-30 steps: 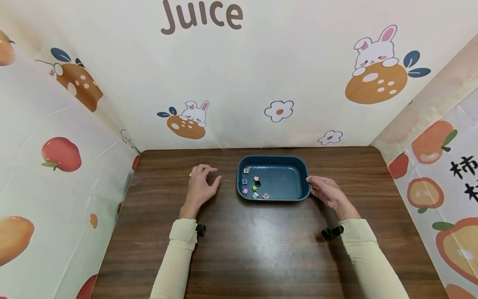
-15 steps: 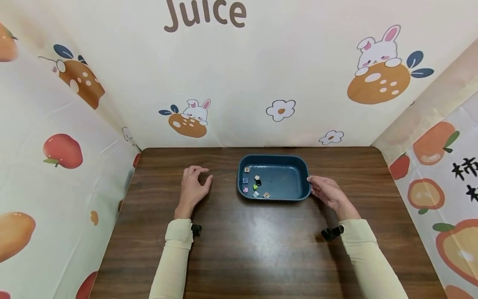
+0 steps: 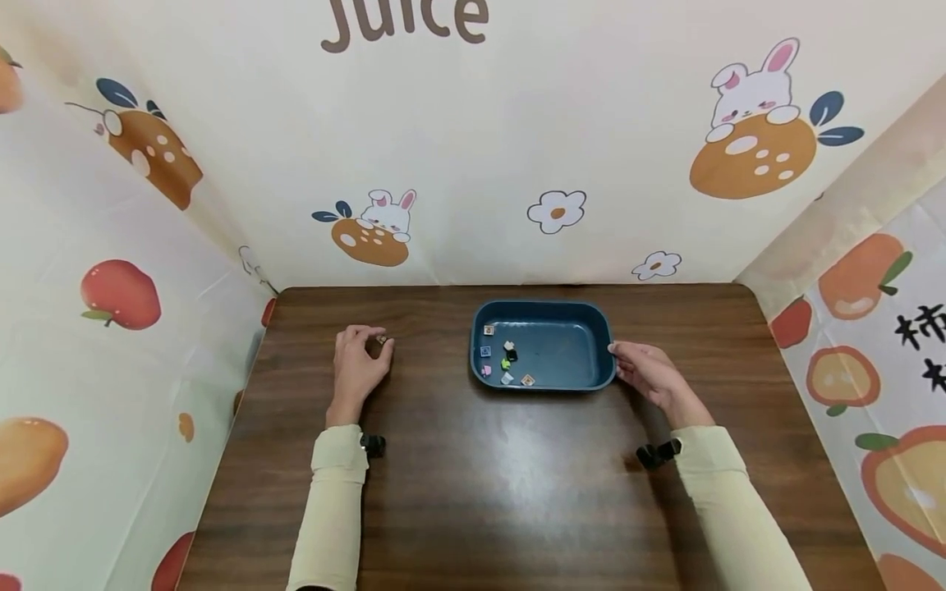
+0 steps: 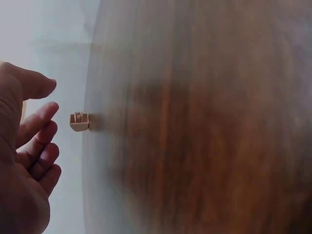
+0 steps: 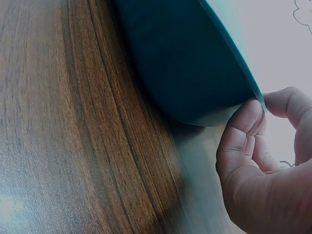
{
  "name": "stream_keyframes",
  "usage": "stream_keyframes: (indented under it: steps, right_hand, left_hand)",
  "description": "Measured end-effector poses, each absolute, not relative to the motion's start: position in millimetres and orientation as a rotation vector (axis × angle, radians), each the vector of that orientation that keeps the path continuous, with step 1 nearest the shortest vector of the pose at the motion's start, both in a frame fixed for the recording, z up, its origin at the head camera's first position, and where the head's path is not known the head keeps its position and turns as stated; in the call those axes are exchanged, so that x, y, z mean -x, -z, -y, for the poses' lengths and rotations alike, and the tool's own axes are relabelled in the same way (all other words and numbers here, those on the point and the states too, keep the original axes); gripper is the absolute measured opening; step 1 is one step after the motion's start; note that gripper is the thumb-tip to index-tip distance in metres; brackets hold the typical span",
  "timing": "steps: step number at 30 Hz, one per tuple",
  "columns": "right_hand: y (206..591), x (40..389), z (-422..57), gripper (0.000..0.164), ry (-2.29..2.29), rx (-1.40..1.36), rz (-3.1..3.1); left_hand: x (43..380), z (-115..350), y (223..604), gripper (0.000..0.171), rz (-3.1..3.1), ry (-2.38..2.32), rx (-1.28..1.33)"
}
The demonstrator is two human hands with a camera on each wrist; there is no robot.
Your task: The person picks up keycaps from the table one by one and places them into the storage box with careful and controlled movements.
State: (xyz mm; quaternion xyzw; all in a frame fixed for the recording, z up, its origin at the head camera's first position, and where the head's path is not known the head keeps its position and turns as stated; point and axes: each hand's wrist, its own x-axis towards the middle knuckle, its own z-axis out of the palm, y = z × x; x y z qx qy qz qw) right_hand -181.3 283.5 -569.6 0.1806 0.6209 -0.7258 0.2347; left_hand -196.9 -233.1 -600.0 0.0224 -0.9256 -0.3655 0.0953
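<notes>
My right hand (image 3: 650, 379) pinches the right rim of a dark blue plastic tray (image 3: 562, 384), thumb and fingers on either side of the wall. The right wrist view shows this pinch on the tray (image 5: 190, 63) up close. Several small toy-brick-like pieces lie in the tray's left half, among them a blue tile (image 3: 484, 351), a pink piece (image 3: 486, 371) and a green piece (image 3: 506, 364). On the table at left, my left hand (image 3: 358, 371) has its thumb and fingers spread apart around a small beige piece (image 4: 79, 122), which stands clear of the fingertips in the left wrist view.
The brown wood-grain table (image 3: 480, 501) carries the tray near its back edge. Behind it and at both sides hang pale printed cloths (image 3: 458, 164) with fruit and rabbits. Black wrist cameras sit on both wrists.
My left hand has moved left, so the small beige piece, formerly behind the hand, now shows by its fingertips. The right hand keeps its hold on the tray; the tray stays put.
</notes>
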Motion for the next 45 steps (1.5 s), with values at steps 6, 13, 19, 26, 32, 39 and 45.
stream_keyframes:
  steps: [6, 13, 19, 26, 32, 39, 45]
  right_hand:
    - [569, 182, -286, 0.024, 1.969, -0.493, -1.705]
    - [573, 180, -286, 0.025, 2.017, -0.48, -1.669]
    - [571, 181, -285, 0.028, 2.032, -0.468, -1.67]
    - [570, 181, -283, 0.027, 2.03, -0.475, -1.677]
    - [569, 180, -283, 0.028, 2.025, -0.477, -1.673]
    - [569, 178, -283, 0.027, 2.026, -0.492, -1.659]
    - [565, 181, -284, 0.024, 2.002, -0.493, -1.691]
  left_hand:
    - [193, 236, 605, 0.032, 2.781, 1.074, -0.092]
    - [195, 237, 607, 0.032, 2.805, 1.04, -0.087]
    - [196, 242, 606, 0.033, 2.814, 1.058, -0.1]
    - [195, 250, 609, 0.031, 2.793, 1.034, -0.127]
    - [196, 256, 611, 0.033, 2.786, 1.022, -0.153]
    - [196, 258, 613, 0.038, 2.805, 1.036, -0.197]
    - [200, 258, 613, 0.041, 2.828, 1.031, -0.202]
